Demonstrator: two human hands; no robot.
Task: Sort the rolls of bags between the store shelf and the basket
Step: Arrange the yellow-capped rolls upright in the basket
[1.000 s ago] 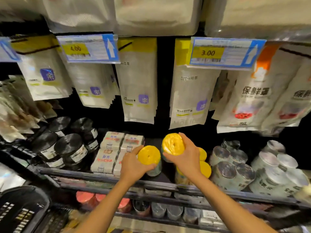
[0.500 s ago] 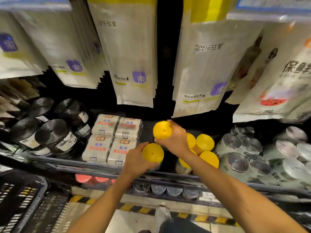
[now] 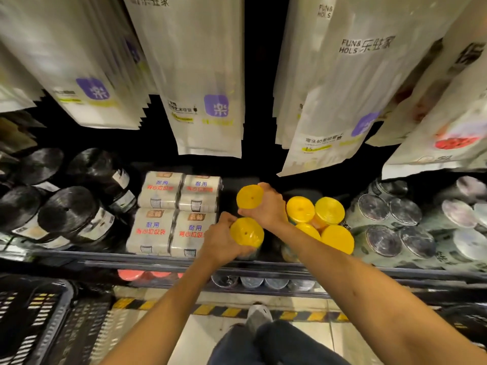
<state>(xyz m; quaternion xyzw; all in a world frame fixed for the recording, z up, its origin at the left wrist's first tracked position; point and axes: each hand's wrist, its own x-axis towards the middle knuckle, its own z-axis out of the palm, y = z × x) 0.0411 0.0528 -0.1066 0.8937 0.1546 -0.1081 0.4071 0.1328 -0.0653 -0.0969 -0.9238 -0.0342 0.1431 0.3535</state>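
Each of my hands holds one yellow roll of bags over the store shelf (image 3: 158, 262). My left hand (image 3: 220, 241) grips the nearer yellow roll (image 3: 247, 232), just behind the shelf's front rail. My right hand (image 3: 266, 205) grips a second yellow roll (image 3: 249, 196) a little farther back. To the right of my hands several more yellow rolls (image 3: 320, 219) stand upright on the shelf. The black basket (image 3: 34, 320) sits on the floor at the lower left.
Black rolls (image 3: 66, 209) fill the shelf's left end, white wrapped packs (image 3: 174, 212) stand beside my left hand, and grey patterned rolls (image 3: 400, 227) line the right. White packets (image 3: 208, 75) hang overhead. A lower shelf holds more rolls (image 3: 250, 281). My shoe (image 3: 259, 316) is below.
Both hands have moved deeper and lower into the shelf with their yellow rolls, closing on the standing yellow group. The view has tipped downward, so the floor and my shoe now show.
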